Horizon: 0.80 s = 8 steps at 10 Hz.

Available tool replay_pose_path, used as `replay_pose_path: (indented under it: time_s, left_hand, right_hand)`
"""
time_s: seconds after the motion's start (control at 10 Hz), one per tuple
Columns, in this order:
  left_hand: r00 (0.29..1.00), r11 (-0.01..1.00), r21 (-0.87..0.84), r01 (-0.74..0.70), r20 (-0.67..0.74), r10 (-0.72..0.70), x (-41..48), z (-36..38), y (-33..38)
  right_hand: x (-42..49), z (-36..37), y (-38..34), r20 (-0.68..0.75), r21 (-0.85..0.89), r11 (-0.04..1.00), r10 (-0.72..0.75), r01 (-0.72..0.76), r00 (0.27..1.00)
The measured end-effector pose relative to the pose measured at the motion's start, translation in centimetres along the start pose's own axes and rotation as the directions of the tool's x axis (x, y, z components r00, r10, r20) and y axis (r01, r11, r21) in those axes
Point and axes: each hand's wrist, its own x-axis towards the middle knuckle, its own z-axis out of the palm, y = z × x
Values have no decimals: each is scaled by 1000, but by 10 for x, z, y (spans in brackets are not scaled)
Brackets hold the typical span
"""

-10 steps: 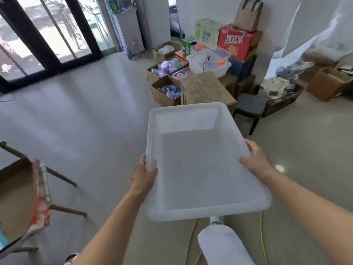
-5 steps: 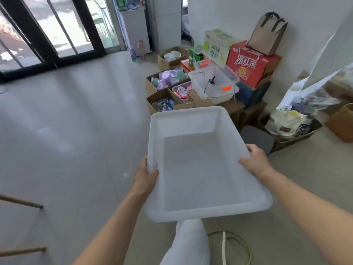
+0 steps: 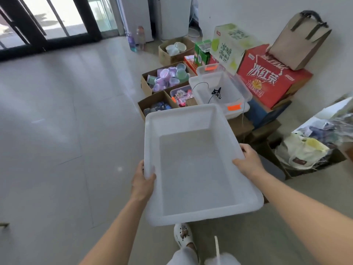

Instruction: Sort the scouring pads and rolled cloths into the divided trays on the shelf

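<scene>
- Nearby, at the bottom edge, white trouser legs and a white clog-style shoe with small charms stand on the floor, just under the near end of the tray.
- Two bare forearms reach forward from the lower corners.
- The left hand grasps the left long rim of the white plastic tray. Its thumb is hooked over the inside of the rim and its fingers are hidden beneath.
- The right hand grasps the right long rim, with its fingers curled over the edge.
- The tray hangs in the air between the two hands, in the middle of the view, with its long sides pointing away. It is rectangular and deep, with rounded corners, a thick rolled rim and smooth, milky, slightly see-through walls.
- Left of the tray, a pale tiled floor spreads wide and open, glossy with thin grout lines.
- On the right, a box holding a crumpled cream bag sits near the right forearm and leaves little room on that side.
- Just past the tray's far rim are open cardboard boxes. One holds small dark items and another holds purple and green lidded cups.
- Beside them is a clear plastic bin with orange tape labels.
- Against the white wall stands a red carton, with a tan paper bag on top and a green-and-white carton next to it.
- Farthest off, black-framed glass doors fill the upper left, and two bottles stand on the floor.
</scene>
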Motion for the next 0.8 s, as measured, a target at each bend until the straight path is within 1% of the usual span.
replay_pose_path:
  time_s: [0.2,0.3,0.4,0.5,0.6,0.7,0.8]
  left_hand:
    - [987,988,-61,141,-69,-145,32,37,-11]
    - [974,977,-20,214,-71,-215,44,51,-22]
    - [952,953,-9,303,-43,-303,49,60,-27]
    - [928,928,1,373,-16,-373,47,69,-26]
    - [895,895,27,446,4,-446,37,74,-21]
    - [882,882,-15,472,-1,-472,30,74,-12]
    - [864,870,-101,483,-109,-492,10,76,-6]
  right_hand:
    - [82,14,-11,110,-24,999,45,-43,993]
    - [109,23,-10,158,-39,997,72,-67,985]
    - [128,27,-8,200,-69,994,100,-88,975]
    - [143,24,-9,310,-89,990,134,-112,941]
    - [149,17,-21,453,-197,976,175,-93,874]
    - [149,10,-49,490,-250,966,69,65,869]
    - [136,-3,-97,502,-120,945,-207,305,840]
